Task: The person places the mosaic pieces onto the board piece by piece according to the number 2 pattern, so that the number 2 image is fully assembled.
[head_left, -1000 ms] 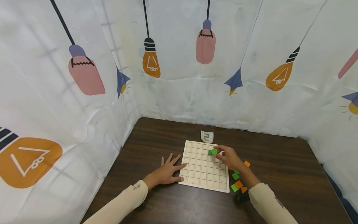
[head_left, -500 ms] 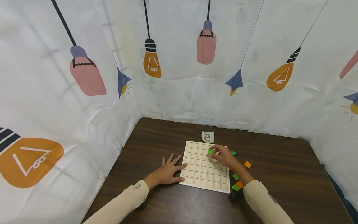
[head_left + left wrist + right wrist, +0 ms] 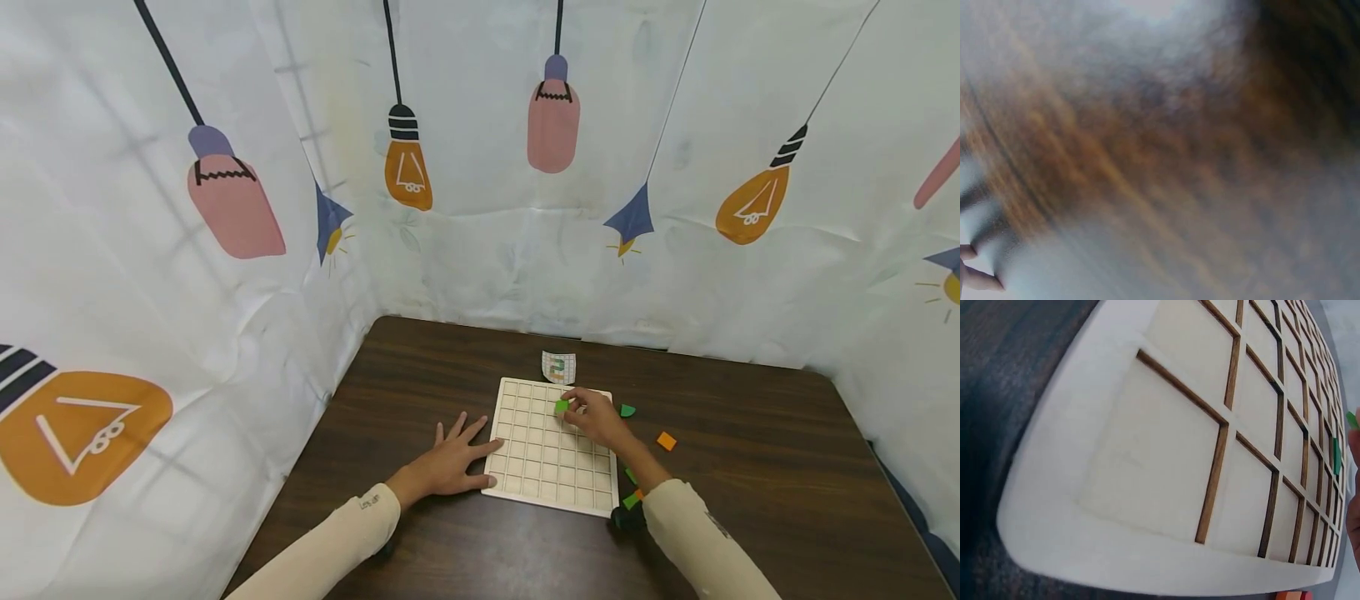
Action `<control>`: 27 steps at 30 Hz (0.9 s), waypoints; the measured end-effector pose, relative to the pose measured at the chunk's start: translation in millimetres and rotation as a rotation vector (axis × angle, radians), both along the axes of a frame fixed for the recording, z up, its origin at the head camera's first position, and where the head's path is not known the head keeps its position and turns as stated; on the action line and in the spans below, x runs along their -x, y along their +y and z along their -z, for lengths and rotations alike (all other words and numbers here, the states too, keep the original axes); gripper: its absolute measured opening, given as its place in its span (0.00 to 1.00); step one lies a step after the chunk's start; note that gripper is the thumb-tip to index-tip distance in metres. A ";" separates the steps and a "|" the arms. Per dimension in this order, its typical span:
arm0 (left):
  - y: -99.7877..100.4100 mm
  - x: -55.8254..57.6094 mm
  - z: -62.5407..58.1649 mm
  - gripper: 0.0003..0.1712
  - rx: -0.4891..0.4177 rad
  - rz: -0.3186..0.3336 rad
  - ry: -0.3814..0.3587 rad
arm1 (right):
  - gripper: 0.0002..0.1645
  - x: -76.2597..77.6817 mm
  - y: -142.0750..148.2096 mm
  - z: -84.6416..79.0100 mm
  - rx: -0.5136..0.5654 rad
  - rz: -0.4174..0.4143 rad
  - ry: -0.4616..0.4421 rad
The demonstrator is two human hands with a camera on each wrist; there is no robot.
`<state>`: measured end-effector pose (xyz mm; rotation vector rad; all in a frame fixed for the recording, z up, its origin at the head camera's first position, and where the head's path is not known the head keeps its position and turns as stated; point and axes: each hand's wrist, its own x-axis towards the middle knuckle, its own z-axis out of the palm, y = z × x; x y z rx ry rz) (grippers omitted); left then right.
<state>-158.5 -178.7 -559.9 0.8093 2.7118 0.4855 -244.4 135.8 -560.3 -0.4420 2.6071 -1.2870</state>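
A bright green square tile (image 3: 561,407) is pinched between the thumb and fingers of my right hand (image 3: 591,415), over the upper right part of a pale wooden grid board (image 3: 525,454). In the right wrist view a dark green piece (image 3: 1337,456) sits in one cell of the board, near the fingers; the tile and hand hide it from the head camera. My left hand (image 3: 448,462) lies with spread fingers at the board's left edge, thumb and a finger touching the rim. The left wrist view catches only its fingertips (image 3: 982,279) and blurred tabletop.
A small printed grid card (image 3: 558,367) lies beyond the board. Right of the board are a dark green piece with a curved edge (image 3: 627,410), an orange tile (image 3: 667,442) and green tiles (image 3: 632,500), partly behind the right forearm. A patterned curtain (image 3: 480,250) surrounds the dark wooden table (image 3: 750,467).
My right hand has moved slightly left with the green tile, covering the dark green piece on the board. The dark green piece on the table has come into view. My left hand has stayed put.
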 end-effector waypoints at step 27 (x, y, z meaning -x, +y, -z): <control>-0.4 0.3 0.4 0.40 0.015 0.002 0.007 | 0.16 3.8 -14.7 2.4 -0.054 0.047 0.050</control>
